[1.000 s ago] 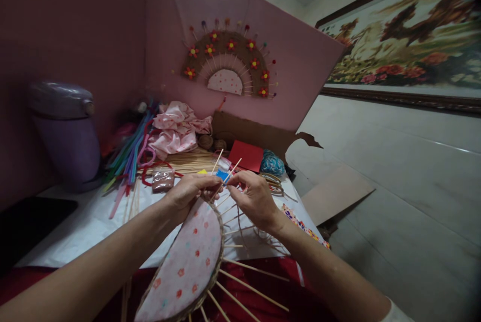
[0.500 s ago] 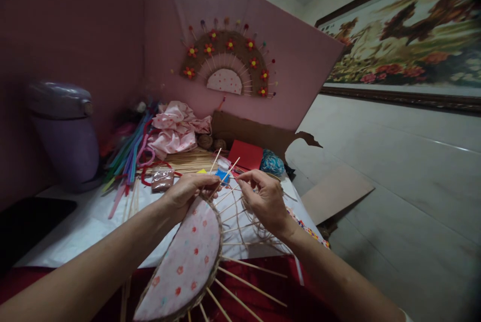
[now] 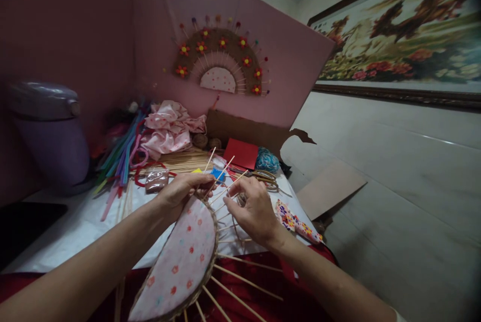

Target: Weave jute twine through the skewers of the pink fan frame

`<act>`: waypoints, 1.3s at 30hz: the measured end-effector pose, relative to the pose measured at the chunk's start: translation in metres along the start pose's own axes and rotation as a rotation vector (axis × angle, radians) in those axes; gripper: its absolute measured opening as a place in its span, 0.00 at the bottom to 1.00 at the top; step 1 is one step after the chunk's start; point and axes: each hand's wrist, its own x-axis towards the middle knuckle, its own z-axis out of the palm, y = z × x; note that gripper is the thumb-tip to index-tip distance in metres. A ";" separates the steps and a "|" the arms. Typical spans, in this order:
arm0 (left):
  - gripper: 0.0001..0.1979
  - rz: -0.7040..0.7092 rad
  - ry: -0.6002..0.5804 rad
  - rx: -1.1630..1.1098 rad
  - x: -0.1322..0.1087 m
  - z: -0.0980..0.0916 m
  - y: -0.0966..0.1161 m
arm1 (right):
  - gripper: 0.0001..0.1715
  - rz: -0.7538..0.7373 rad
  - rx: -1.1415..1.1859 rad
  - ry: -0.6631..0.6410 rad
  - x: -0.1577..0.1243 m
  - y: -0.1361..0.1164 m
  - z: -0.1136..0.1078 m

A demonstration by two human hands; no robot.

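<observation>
I hold a half-round fan frame (image 3: 180,267) covered in pink dotted cloth, with thin wooden sticks (image 3: 240,282) fanning out of its rim. My left hand (image 3: 180,192) is closed on the frame's top edge, among the upper sticks. My right hand (image 3: 253,209) is closed beside it, its fingers pinched on a thin jute cord (image 3: 236,226) that loops between the sticks. Both hands are above the near edge of the white-covered table (image 3: 78,226).
A finished fan (image 3: 218,63) with red flowers hangs on the pink board. On the table lie coloured pipe cleaners (image 3: 120,159), pink cloth (image 3: 169,129), a bundle of sticks (image 3: 184,161), red card (image 3: 244,153), a blue yarn ball (image 3: 266,160). A purple bin (image 3: 48,131) stands left.
My right hand has drawn back toward me and down along the sticks with the cord. The left hand has stayed on the frame. The view has shifted a little to the right.
</observation>
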 end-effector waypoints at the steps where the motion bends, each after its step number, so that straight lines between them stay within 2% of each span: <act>1: 0.03 0.002 -0.002 -0.002 0.000 0.000 0.000 | 0.04 0.006 0.018 -0.001 0.001 0.000 0.001; 8: 0.03 0.011 -0.018 -0.005 0.001 -0.001 0.001 | 0.07 0.015 0.165 0.024 0.002 0.003 0.001; 21: 0.03 0.020 -0.045 0.016 0.002 -0.003 -0.001 | 0.10 -0.042 0.128 0.042 -0.001 0.001 -0.005; 33: 0.04 0.017 -0.060 0.025 0.003 -0.005 -0.002 | 0.04 -0.043 0.080 0.033 0.001 0.004 -0.007; 37: 0.01 0.023 -0.099 0.022 0.002 -0.004 -0.001 | 0.03 -0.034 0.063 0.018 0.001 0.003 -0.008; 39: 0.03 0.015 -0.122 0.028 0.002 -0.004 -0.001 | 0.03 -0.037 0.062 0.007 0.001 0.003 -0.008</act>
